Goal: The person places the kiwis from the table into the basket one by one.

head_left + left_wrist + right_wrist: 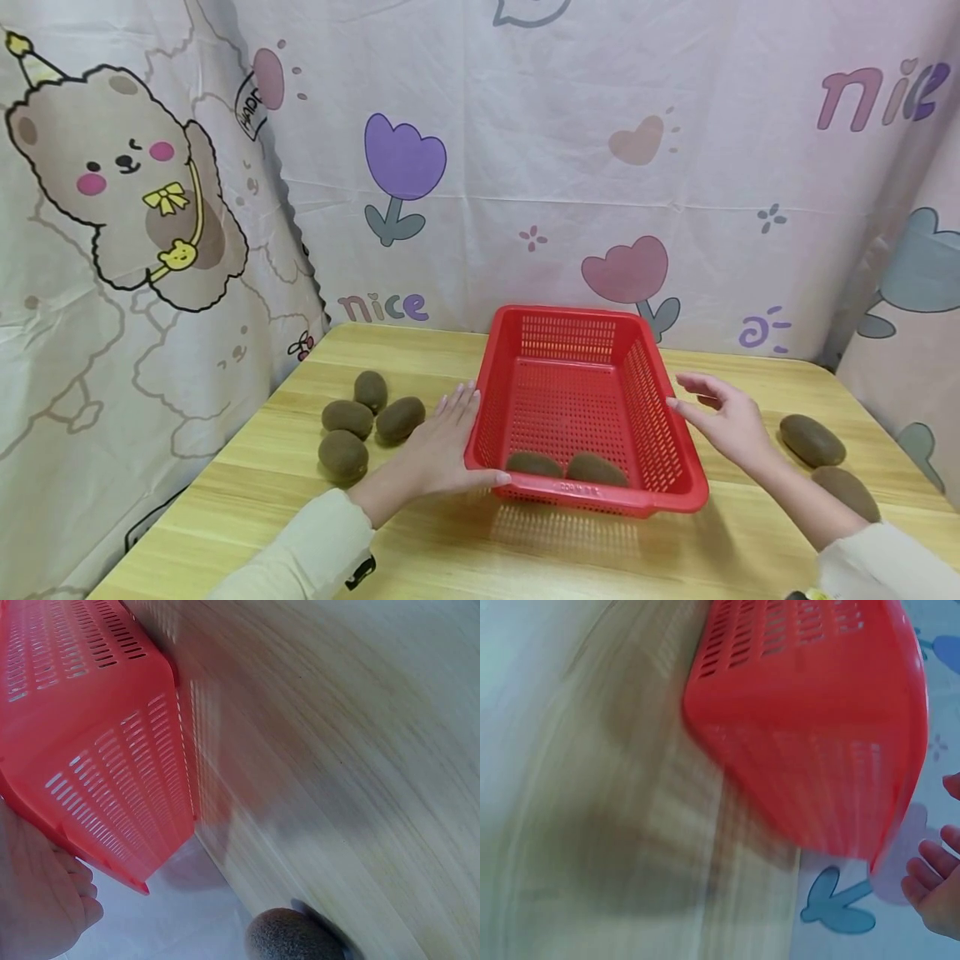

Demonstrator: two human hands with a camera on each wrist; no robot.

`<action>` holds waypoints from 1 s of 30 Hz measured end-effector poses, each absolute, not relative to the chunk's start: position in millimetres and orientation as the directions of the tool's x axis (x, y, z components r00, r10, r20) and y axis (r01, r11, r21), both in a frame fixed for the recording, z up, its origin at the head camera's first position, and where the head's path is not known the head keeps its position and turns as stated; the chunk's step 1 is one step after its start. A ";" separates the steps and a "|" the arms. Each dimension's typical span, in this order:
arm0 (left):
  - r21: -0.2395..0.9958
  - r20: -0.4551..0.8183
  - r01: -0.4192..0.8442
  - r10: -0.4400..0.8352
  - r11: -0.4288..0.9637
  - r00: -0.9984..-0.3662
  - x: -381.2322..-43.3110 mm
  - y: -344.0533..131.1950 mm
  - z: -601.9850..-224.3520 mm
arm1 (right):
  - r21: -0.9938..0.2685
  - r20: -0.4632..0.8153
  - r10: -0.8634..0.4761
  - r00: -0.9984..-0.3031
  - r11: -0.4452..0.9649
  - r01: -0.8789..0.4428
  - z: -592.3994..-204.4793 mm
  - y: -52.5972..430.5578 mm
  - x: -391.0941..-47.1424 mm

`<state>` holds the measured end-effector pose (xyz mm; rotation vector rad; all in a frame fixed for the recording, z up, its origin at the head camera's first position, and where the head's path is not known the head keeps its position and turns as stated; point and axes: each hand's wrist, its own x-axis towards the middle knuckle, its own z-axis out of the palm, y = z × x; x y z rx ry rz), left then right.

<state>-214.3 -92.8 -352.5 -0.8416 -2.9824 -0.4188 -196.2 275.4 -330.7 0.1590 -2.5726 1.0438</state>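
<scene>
A red plastic basket with slotted sides stands on the table, two brown kiwis at its near end, one a kiwi and beside it another kiwi. Along the basket's left rim lies my left hand, fingers extended and thumb at the near left corner. My right hand is at the right rim, its thumb close to the edge and its fingers spread loosely away from it. In the right wrist view those fingers appear apart from the basket. Neither hand holds a kiwi.
Left of the basket, several kiwis lie in a cluster on the wooden table. On the right are two more, a kiwi and a nearer kiwi partly behind my forearm. A printed curtain hangs behind the table.
</scene>
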 end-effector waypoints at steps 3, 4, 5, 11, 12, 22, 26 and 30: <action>0.247 0.091 0.520 0.515 0.817 -0.852 -214.3 -92.6 -352.4 | -0.657 0.364 0.072 -0.929 0.727 -0.201 -336.0 285.9 -191.8; 0.247 0.091 0.521 0.516 0.817 -0.852 -214.4 -92.6 -352.4 | -0.657 0.364 0.088 -0.927 0.730 -0.188 -337.8 289.0 -190.2; 0.247 0.091 0.522 0.517 0.816 -0.851 -214.4 -92.6 -352.4 | -0.655 0.367 0.102 -0.925 0.734 -0.179 -339.6 291.9 -188.8; 0.258 0.090 0.521 0.517 0.813 -0.851 -214.3 -92.3 -352.1 | -0.639 0.369 0.152 -0.917 0.758 -0.131 -349.7 308.1 -181.0; 0.261 0.089 0.520 0.516 0.813 -0.852 -214.1 -92.2 -352.1 | -0.637 0.366 0.161 -0.917 0.761 -0.121 -351.5 310.6 -179.8; 0.271 0.083 0.513 0.511 0.814 -0.855 -214.0 -92.1 -352.6 | -0.629 0.405 0.222 -0.887 0.772 -0.094 -374.3 337.0 -166.7; 0.272 0.092 0.516 0.512 0.812 -0.854 -213.5 -92.6 -351.1 | -0.625 0.413 0.223 -0.883 0.774 -0.097 -380.5 345.3 -164.0; 0.270 0.090 0.513 0.509 0.815 -0.856 -213.7 -92.6 -350.0 | -0.620 0.401 0.233 -0.886 0.781 -0.076 -385.3 352.1 -161.2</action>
